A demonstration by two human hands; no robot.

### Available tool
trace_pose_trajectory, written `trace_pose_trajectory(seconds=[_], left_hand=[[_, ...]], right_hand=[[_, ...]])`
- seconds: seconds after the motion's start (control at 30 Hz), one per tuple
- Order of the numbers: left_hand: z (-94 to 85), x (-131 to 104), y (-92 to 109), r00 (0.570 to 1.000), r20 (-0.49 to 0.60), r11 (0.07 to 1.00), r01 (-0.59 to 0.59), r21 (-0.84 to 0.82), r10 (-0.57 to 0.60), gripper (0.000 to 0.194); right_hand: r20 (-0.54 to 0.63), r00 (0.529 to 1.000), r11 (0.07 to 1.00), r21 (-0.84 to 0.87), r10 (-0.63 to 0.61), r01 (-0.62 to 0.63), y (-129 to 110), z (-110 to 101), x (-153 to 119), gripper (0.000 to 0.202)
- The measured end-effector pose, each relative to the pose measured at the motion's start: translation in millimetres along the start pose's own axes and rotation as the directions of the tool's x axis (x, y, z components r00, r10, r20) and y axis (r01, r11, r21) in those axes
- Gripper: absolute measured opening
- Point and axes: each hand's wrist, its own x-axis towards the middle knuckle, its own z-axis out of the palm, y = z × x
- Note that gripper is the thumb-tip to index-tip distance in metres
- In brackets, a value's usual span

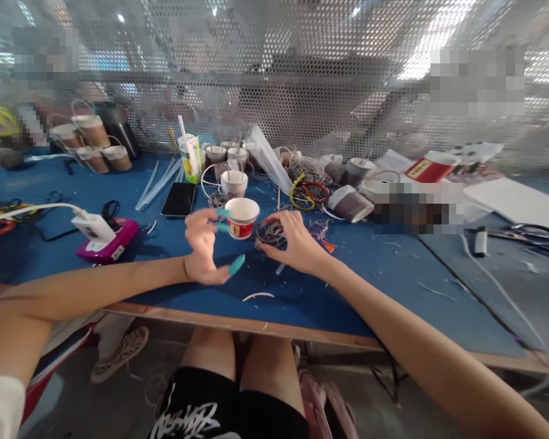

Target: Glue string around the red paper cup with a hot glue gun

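Observation:
A white paper cup with a red and yellow band (241,218) stands on the blue table between my hands. Just left of it is my left hand (207,247), its fingers and thumb apart and nothing between them; long teal nails show at the fingertips. To the right of the cup, my right hand (289,239) curves its fingers and thumb around a small tangle of thin grey wire (271,234), touching it at the fingertips. A thin white curved strip (258,296) lies near the front edge.
Behind stand several wrapped cups (234,183), a drink carton (191,160) and plastic strips (271,160). A black phone (179,200) and a purple power socket (108,241) lie left. Scissors (531,235) are at right. A perforated metal screen (256,73) rises behind the table.

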Motion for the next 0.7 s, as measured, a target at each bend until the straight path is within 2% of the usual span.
trace_pose_trajectory(seconds=[0.1,0.17,0.3,0.43,0.5,0.6,0.7], left_hand=[[4.5,13,-8,0.977,-0.204,0.998,-0.068,-0.003,0.066,0.088],[7.1,19,-11,0.967,-0.251,0.997,-0.066,-0.039,0.054,0.094],[8.8,23,-15,0.992,-0.119,0.978,0.013,-0.209,-0.038,0.103],[8.5,25,-15,0.999,-0.037,0.935,0.02,-0.354,-0.036,0.103],[10.3,26,-13,0.999,0.038,0.934,0.03,-0.355,-0.017,0.115],[13.9,27,-11,0.99,0.137,0.96,0.078,-0.268,-0.042,0.127],[15.5,28,-10,0.984,0.164,0.971,0.102,-0.216,-0.067,0.121]], right_hand=[[0.001,0.999,0.999,-0.003,0.05,-0.05,1,12,0,0.038],[-0.035,0.996,0.997,-0.023,0.079,-0.08,3,19,2,0.039],[-0.036,0.992,0.988,-0.093,0.121,-0.124,4,30,5,0.03],[0.016,0.995,0.984,-0.154,0.096,-0.092,2,34,5,0.021],[0.032,0.996,0.981,-0.176,0.088,-0.081,0,34,6,0.023],[0.021,0.997,0.984,-0.163,0.08,-0.076,0,33,7,0.021],[0.006,0.997,0.993,-0.084,0.083,-0.082,-1,30,8,0.02]])
